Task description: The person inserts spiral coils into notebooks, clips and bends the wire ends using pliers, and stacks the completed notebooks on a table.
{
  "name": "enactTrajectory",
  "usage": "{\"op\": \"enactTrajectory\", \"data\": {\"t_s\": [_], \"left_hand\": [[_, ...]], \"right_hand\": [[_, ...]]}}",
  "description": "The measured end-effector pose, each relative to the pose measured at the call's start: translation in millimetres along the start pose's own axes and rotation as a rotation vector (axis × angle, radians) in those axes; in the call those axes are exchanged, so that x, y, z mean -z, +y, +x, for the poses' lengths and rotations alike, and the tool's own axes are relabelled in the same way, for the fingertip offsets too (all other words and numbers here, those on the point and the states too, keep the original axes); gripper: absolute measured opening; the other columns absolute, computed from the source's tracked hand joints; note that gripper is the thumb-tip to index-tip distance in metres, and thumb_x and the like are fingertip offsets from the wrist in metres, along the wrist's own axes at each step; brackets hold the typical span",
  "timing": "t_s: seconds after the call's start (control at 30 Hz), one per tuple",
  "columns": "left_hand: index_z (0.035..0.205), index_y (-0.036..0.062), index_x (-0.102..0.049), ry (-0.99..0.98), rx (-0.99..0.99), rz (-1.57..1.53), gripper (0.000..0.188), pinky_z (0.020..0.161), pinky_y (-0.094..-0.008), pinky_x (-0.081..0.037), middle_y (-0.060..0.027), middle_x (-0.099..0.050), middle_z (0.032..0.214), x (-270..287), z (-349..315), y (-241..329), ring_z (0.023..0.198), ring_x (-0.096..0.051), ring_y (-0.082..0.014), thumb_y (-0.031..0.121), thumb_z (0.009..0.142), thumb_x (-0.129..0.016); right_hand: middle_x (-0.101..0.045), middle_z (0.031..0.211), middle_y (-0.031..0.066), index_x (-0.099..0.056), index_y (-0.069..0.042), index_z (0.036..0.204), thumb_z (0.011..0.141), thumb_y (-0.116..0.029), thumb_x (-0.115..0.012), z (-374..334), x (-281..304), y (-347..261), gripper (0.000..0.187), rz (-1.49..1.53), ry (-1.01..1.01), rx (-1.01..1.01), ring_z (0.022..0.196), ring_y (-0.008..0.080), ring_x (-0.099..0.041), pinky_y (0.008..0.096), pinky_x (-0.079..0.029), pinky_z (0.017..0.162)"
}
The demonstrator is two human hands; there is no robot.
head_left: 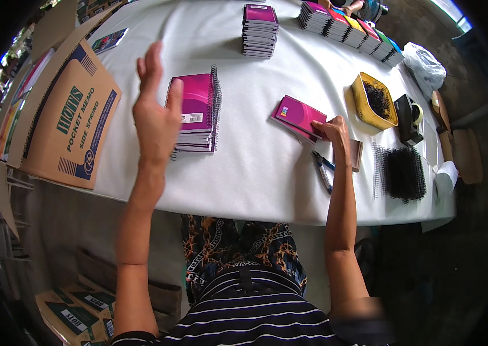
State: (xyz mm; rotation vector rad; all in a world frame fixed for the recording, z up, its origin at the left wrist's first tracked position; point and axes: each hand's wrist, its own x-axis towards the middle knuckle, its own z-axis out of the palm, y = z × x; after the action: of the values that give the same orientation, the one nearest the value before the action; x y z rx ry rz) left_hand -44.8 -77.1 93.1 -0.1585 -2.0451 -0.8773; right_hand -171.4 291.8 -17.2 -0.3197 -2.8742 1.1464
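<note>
A purple notebook [297, 111] lies at an angle on the white-covered table [238, 184], right of the middle, with a second purple edge showing slightly offset beneath it. The fingertips of the right hand [336, 131] meet its near right corner, the thumb and a finger closed in a pinch there; the other fingers are curled, their exact hold hidden by the hand itself. The right forearm runs almost straight up from the lower edge, the wrist bent so that the knuckles face up and the fingers point left.

The left hand [159, 118] is raised, bare and unclenched, its fingers extended upward and the thumb apart, slightly blurred. It overlaps the left side of a stack of notebooks [195, 104] in view; whether it touches them I cannot tell. These have smooth, glossy purple covers, pale page edges and dark wire coils down the right side.

Just below the right hand lie slim pens [323, 174] and a flat brown block [356, 155]. Farther right are a yellow plastic tub [369, 117] holding tangled black coils [377, 99], a black tape dispenser [408, 126] and a springy heap of black spirals [404, 174]. A brown cardboard box [48, 109] stands at the left.
</note>
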Motion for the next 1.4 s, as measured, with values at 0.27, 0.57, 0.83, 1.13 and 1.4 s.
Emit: {"op": "enactTrajectory", "data": {"t_s": [0.27,0.57,0.83,1.13,1.4], "left_hand": [[0.156,0.0112,-0.009,-0.461,-0.015,-0.219,0.091,0.119,-0.0426,-0.018,-0.015,-0.014,0.161,-39,-74,59,0.148,-0.015,-0.0333,0.005,0.086,-0.068],[0.155,0.0121,0.005,-0.564,0.555,-0.732,0.095,0.111,-0.0323,-0.029,-0.0165,-0.03,0.156,-63,-160,35,0.145,-0.027,-0.0262,-0.008,0.088,-0.058],[0.151,0.0004,-0.021,-0.517,-0.256,0.103,0.09,0.114,-0.061,-0.017,-0.0215,-0.025,0.156,-41,-123,82,0.146,-0.018,-0.0418,0.034,0.083,-0.069],[0.142,0.0214,-0.047,-0.862,-0.301,0.244,0.056,0.075,-0.0425,-0.056,-0.0068,-0.066,0.121,-71,-106,68,0.094,-0.069,-0.0304,0.034,0.089,-0.062],[0.144,0.0234,-0.044,-1.272,-0.132,0.23,0.057,0.063,-0.0439,-0.053,-0.01,-0.072,0.095,-67,-73,83,0.07,-0.068,-0.0318,0.038,0.091,-0.059]], "right_hand": [[-0.067,0.081,0.0107,-0.058,0.001,0.083,0.072,-0.008,-0.081,-71,22,-43,0.026,0.498,-0.075,0.321,0.072,0.0171,-0.065,0.0296,-0.051,0.064],[-0.062,0.1,0.0024,-0.058,-0.003,0.1,0.084,-0.002,-0.072,-181,-42,-17,0.021,0.849,-0.418,0.371,0.088,0.0092,-0.058,0.0234,-0.047,0.078],[-0.061,0.091,0.0009,-0.059,-0.002,0.097,0.087,-0.005,-0.069,-178,-55,-19,0.015,0.86,-0.454,0.328,0.086,0.0077,-0.055,0.0238,-0.046,0.076],[-0.067,0.099,0.0036,-0.065,-0.006,0.102,0.078,-0.005,-0.07,-93,53,34,0.024,0.55,-0.027,0.588,0.089,0.0163,-0.063,0.0291,-0.049,0.08],[-0.062,0.098,0.0124,-0.062,-0.005,0.092,0.083,-0.027,-0.07,1,106,146,0.024,-0.764,0.53,0.173,0.096,0.0317,-0.06,0.0469,-0.046,0.08]]}}
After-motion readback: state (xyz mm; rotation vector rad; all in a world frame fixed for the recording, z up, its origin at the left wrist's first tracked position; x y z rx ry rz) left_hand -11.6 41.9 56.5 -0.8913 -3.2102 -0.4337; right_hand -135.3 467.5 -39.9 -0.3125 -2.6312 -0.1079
